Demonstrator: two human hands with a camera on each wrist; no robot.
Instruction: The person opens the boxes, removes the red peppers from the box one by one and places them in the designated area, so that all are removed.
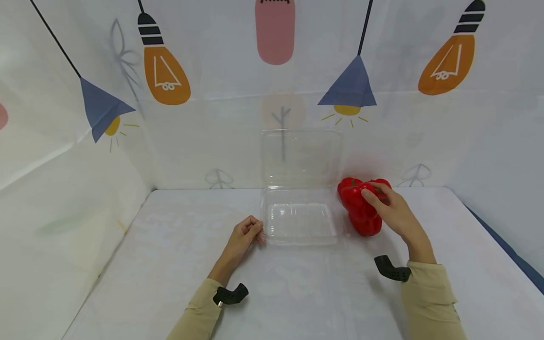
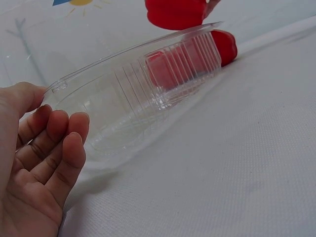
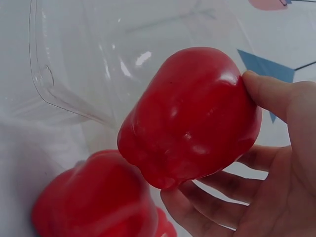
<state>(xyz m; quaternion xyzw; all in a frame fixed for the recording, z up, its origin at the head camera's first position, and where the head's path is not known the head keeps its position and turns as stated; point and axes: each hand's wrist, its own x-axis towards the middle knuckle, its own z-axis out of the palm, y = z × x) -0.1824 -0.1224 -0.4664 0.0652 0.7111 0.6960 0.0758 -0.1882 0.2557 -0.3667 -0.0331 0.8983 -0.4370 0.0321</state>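
My right hand (image 1: 398, 215) grips a red bell pepper (image 3: 192, 113) between thumb and fingers. In the left wrist view that pepper (image 2: 175, 14) is raised above the rim of a clear plastic clamshell container (image 1: 301, 222). More red bell peppers (image 1: 366, 227) rest on the table, just right of the container; one (image 3: 94, 197) shows below the held one in the right wrist view. At the container's front left, my left hand (image 1: 242, 241) pinches its rim between thumb and forefinger, the other fingers loosely bent. The container's lid (image 1: 301, 158) stands up at the back.
A white cloth covers the table (image 1: 170, 264). Behind it hangs a pale curtain (image 1: 212, 137) printed with lamps and bulbs, close to the upright lid. Black wrist mounts (image 1: 393, 270) stick out from both sleeves.
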